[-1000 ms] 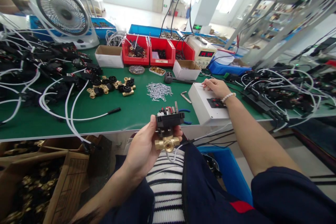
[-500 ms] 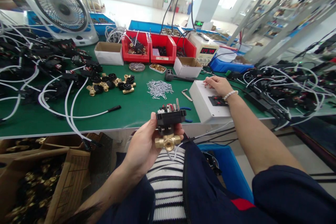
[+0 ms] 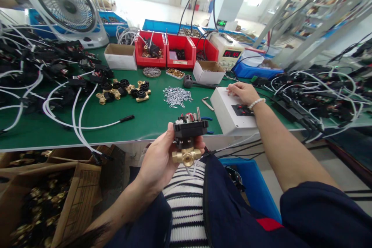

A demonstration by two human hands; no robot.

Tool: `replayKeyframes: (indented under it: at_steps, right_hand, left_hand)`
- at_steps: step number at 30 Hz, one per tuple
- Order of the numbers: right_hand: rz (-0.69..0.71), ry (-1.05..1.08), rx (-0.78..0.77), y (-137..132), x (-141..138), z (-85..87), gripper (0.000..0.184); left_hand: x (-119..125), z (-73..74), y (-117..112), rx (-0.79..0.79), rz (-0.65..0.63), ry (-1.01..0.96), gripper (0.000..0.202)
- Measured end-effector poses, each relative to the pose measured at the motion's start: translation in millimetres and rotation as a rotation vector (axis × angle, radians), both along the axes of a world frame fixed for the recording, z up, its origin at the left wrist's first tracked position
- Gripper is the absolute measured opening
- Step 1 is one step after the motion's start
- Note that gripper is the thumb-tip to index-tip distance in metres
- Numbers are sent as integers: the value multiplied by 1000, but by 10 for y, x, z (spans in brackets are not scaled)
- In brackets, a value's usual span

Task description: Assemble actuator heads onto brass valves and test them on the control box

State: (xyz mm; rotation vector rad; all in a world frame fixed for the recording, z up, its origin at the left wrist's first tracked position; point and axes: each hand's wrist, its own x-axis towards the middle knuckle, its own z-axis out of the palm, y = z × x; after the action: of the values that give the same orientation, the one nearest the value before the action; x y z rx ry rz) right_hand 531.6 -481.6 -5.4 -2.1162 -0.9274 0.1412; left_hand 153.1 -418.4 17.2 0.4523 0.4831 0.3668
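My left hand (image 3: 161,155) is wrapped round a motorized brass valve (image 3: 188,156), holding it upright in front of my body. Its black actuator housing (image 3: 190,128) has no cover, so small electronic parts and a metal pin show on top. A white cable hangs below the valve. On the right, my right hand (image 3: 243,92) rests with bent fingers on the far part of a white control box (image 3: 226,110). Whatever its fingertips press or pinch there is hidden. A black and red terminal block (image 3: 242,110) sits on the box beside my wrist.
Metal clips (image 3: 177,97) lie in a pile mid-table, with brass valve bodies (image 3: 116,90) to their left. Red bins (image 3: 151,62) and a power supply (image 3: 228,52) stand behind. Cabled actuators (image 3: 322,93) crowd both sides. Blue-handled pliers (image 3: 207,118) lie behind the held valve.
Both hands keep their places, the left still round the valve and the right still on the box. The view has shifted slightly, and the red digits on the power supply look different.
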Motion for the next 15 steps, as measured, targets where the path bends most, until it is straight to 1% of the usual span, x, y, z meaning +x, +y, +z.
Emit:
replayKeyframes:
  at_steps: [7, 15]
  right_hand:
    - [-6, 1, -5, -7, 9, 0, 35]
    - [-4, -4, -4, -11, 2, 4, 35]
  left_hand:
    - [-12, -24, -10, 28, -1, 14, 47]
    - [-3, -11, -11, 38, 50, 56, 40]
